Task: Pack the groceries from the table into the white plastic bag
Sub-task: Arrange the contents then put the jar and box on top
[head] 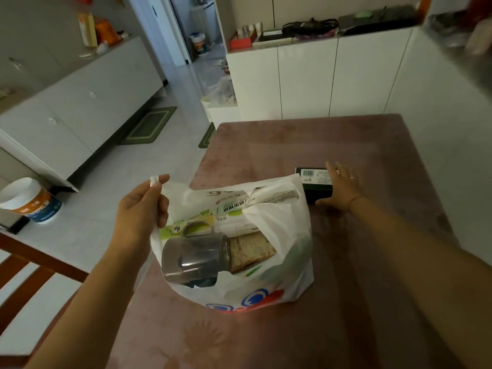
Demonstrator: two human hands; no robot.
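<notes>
Packing nearly finished, probably. Left hand (141, 209) fingers (162, 209) clamped on handle of white plastic bag (282, 227), mouth held open. Right hand (342, 186) fingers (331, 169) spread apart, resting on black box (315, 182) under them on surface (266, 145), just beyond bag. Next, likely: curl round box, lift, drop in.

The left grip (141, 209) pinches a handle of the white plastic bag (287, 235). The right grip (343, 186), fingers spread, touches a dark box (312, 178) on the desk (292, 145).

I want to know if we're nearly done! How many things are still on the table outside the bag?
1: a black box lies to the right, past the white bag, under the flat right hand. The bag might hide more behind it.
</notes>
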